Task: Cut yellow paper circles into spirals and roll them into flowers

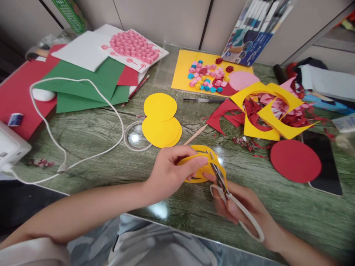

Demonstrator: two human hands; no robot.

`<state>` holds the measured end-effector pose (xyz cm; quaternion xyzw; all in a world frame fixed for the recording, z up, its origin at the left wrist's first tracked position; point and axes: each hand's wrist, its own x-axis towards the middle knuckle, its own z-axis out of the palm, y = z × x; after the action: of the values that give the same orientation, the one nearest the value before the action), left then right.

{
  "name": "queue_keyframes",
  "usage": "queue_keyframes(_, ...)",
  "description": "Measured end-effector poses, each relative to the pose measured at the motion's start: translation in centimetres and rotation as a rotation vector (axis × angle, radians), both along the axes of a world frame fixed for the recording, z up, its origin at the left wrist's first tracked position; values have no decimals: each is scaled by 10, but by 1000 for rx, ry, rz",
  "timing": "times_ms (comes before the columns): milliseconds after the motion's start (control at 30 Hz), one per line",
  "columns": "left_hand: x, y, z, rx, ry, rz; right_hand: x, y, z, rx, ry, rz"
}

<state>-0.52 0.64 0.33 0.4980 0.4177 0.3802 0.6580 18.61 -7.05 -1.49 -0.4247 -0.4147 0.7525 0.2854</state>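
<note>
My left hand pinches a piece of yellow paper between thumb and fingers, above the front of the table. The paper has curved strips cut along its edge. White-handled scissors are held in my right hand, with their blades at the yellow paper's right side. Just beyond my left hand lie overlapping yellow paper circles. A roll of clear tape is partly under them. A pointed wooden stick lies behind the held paper.
Yellow and red paper scraps lie in a heap at right, near a red paper circle on a dark phone. Coloured paper balls sit on yellow paper. Green sheets and a white cable spread at left.
</note>
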Motion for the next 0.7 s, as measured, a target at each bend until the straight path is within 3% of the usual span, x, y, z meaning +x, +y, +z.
queue_keyframes(300, -4, 6, 3, 5, 62, -43, 4, -1, -2, -2, 5, 6)
queue_keyframes(700, -15, 24, 15, 60, 184, -226, 11, 8, 8, -12, -29, 73)
